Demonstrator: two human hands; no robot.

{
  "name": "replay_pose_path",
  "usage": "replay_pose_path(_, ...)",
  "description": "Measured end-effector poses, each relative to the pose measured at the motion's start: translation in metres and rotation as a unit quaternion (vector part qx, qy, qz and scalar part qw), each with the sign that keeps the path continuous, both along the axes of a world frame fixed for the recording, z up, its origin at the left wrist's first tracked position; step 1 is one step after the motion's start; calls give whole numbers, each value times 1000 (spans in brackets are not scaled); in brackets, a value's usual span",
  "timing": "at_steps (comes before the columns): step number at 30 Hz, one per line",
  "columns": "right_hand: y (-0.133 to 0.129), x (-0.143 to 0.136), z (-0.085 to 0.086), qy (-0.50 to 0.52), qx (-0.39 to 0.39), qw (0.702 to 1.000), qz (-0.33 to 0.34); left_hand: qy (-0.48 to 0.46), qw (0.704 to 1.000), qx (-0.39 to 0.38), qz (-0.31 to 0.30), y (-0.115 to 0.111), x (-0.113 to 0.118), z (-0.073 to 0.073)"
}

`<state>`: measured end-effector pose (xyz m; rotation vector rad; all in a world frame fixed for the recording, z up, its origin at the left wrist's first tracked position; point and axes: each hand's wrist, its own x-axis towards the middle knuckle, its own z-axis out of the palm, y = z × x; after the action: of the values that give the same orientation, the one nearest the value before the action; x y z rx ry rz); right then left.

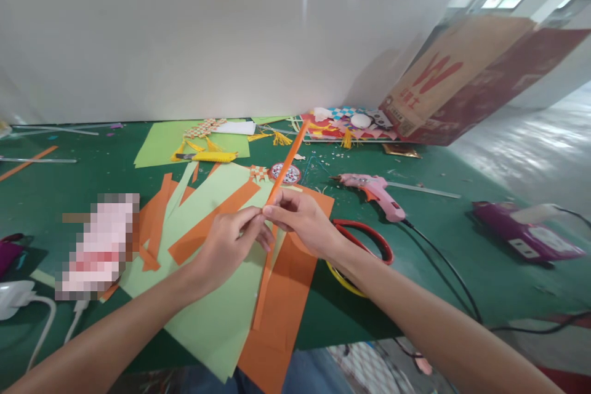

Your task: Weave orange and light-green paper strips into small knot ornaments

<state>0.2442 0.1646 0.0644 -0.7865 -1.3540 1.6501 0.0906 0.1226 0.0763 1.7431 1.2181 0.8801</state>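
Observation:
Between my two hands is a long, narrow orange paper strip (290, 157), slanting up and away from me. The fingertips of my left hand (235, 237) pinch it near its middle. Right beside them, my right hand (302, 218) pinches the same strip, thumb against the other thumb. The strip's lower part runs down toward the table edge below my fingers. Under my hands lie light green paper sheets (207, 314) and a larger orange sheet (281, 351). Several cut orange pieces (215, 221) rest on the green paper to the left.
A pink glue gun (372, 191) with a black cord lies at right, near scissors with red and yellow handles (385, 246). A yellow cutter (207, 157) lies behind the paper. A blurred-out phone-like object (101, 246) is at left, a paper bag (438, 74) at back right.

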Motion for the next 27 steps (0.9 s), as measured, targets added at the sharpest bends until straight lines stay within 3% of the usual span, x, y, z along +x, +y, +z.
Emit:
replay_pose_path(8,3,5,0,20,-1,999,-38,-15,999,-42,0,2,1,2)
replay_pose_path(22,1,4,1,40,-7,999,-28,-2,1000,-25,11,0,0,2)
replay_pose_path(27,0,3,0,5,5,1000,4,-12,1000,-12,3,0,1,5)
